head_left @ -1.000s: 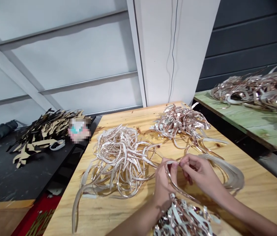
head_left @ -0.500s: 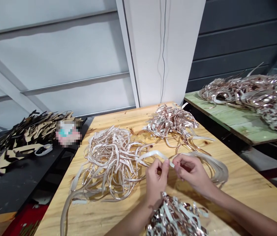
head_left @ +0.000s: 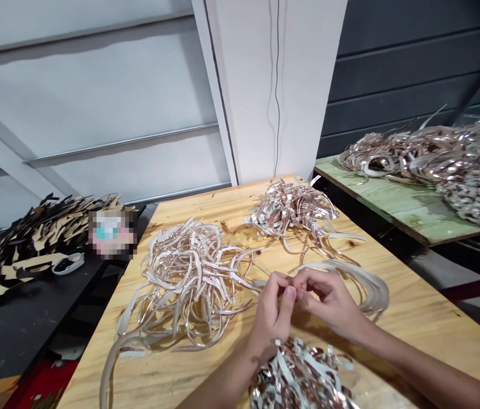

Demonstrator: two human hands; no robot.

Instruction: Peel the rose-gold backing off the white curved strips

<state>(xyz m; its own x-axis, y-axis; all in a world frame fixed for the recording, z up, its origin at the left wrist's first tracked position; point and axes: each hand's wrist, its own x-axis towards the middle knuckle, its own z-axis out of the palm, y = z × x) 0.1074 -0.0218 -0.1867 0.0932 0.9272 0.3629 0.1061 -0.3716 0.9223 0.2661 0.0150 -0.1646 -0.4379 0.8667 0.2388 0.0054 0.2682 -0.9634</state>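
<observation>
My left hand (head_left: 274, 312) and my right hand (head_left: 329, 298) meet fingertip to fingertip over the wooden table, both closed in a pinch. They grip a narrow pale strip (head_left: 259, 283); its short visible part shows left of my left hand, and my fingers hide the rest. A tangled heap of pale and rose-gold strips (head_left: 192, 267) lies to the left. Behind my right hand curves a flat bundle of strips (head_left: 374, 284). Just below my wrists sits a bunch of shiny, curled rose-gold and whitish pieces (head_left: 297, 378).
At the far end of the wooden table (head_left: 171, 386) lies a shiny rose-gold pile (head_left: 293, 207). A green-topped table (head_left: 414, 213) on the right carries more metallic strips. The dark table (head_left: 5, 346) on the left holds black and tan cutouts (head_left: 56, 227) and a white ring-shaped item (head_left: 68, 263).
My hands have come together, closing the small gap between them. The strip that arched up on the left has dropped and is mostly hidden. The view has shifted slightly.
</observation>
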